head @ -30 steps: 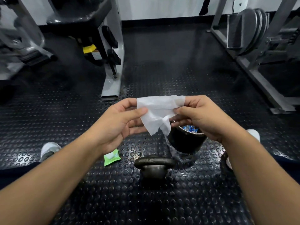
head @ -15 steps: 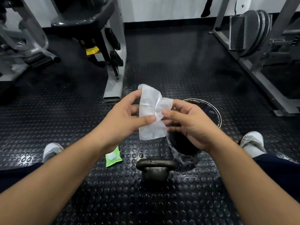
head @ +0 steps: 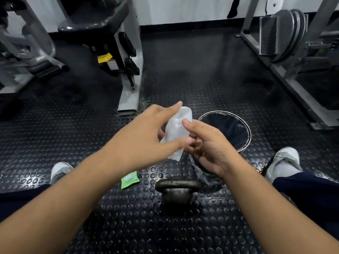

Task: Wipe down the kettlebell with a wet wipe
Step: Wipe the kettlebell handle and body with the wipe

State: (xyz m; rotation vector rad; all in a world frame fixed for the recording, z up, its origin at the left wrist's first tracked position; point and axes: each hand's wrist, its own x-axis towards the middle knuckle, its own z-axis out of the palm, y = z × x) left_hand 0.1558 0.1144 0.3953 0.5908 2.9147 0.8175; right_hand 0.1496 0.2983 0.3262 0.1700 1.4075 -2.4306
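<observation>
Wipe: wet wipe [head: 178, 130] is up in the air betw. both hands, above & beyond the kettlebell [head: 176, 196]; no contact yet
Grip L: left hand [head: 145, 138] pinches the wipe; thumb across its lower part, index stretched past its top edge; a bit blurred
Grip R: right hand [head: 212, 151] grasps the other side; thumb on the upper part, fingers curled under
Wipe feel: we judge it light, limp, damp; folds on itself; best bunched into a pad in one palm
Bell feel: prob. heavy, rigid iron w/ a dull worn finish; shouldn't shift under wiping; we'd take it by the handle [head: 178, 184] to tilt it
Surface: studded rubber floor [head: 73, 129], black, glossy in spots; likely grippy
Room: gym; machine frame [head: 131, 85] front-left; plate rack [head: 286, 37] far right; lined bin [head: 222, 112] just beyond the bell; green packet [head: 129, 179] just left of it; our white shoes [head: 285, 160] either side
</observation>
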